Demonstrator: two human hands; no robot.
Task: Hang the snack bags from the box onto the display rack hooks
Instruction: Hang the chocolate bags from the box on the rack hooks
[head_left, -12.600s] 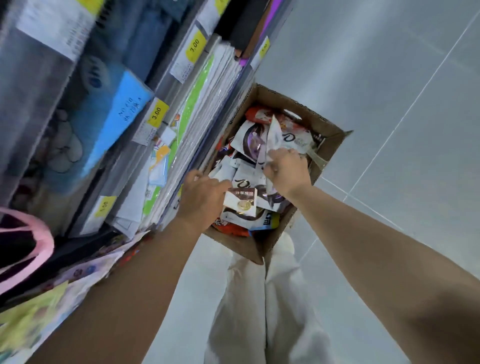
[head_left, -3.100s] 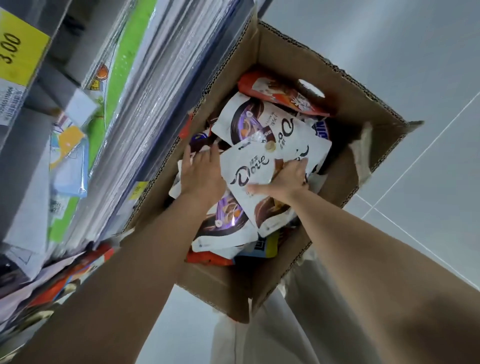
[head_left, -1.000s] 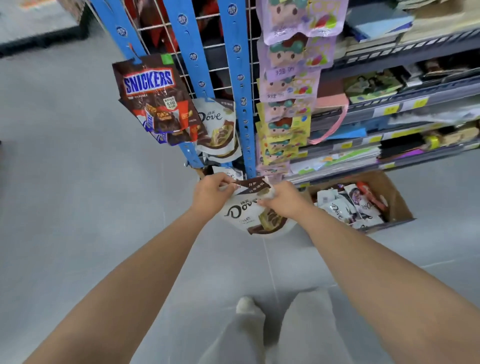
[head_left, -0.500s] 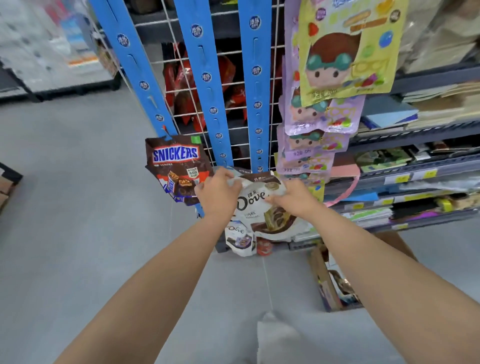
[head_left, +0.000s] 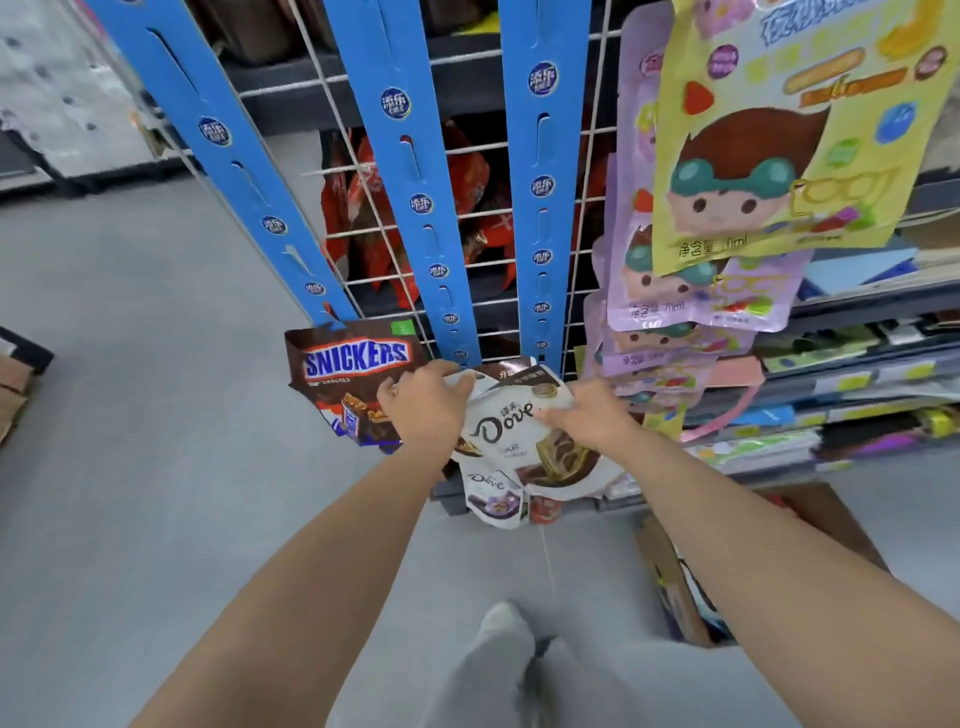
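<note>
While the left hand (head_left: 423, 402) pinched the Dove bag (head_left: 511, 423) at one top corner, the right hand (head_left: 592, 410) gripped the other. The bag was low before the display rack (head_left: 421, 203).

Left hand (head_left: 423, 402) and right hand (head_left: 592, 410) grip upper corners of white chocolate bag (head_left: 511, 421); bag top edge at foot of blue hanging strip (head_left: 540, 218). Brown candy-bar bag (head_left: 348, 374) hangs just left. Smaller white bag (head_left: 493, 493) below. Cardboard box (head_left: 670, 577) on floor, lower right.

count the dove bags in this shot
2. A large Dove bag gripped by the left hand and right hand; a small Dove bag just below it. Others may be hidden behind.
</note>
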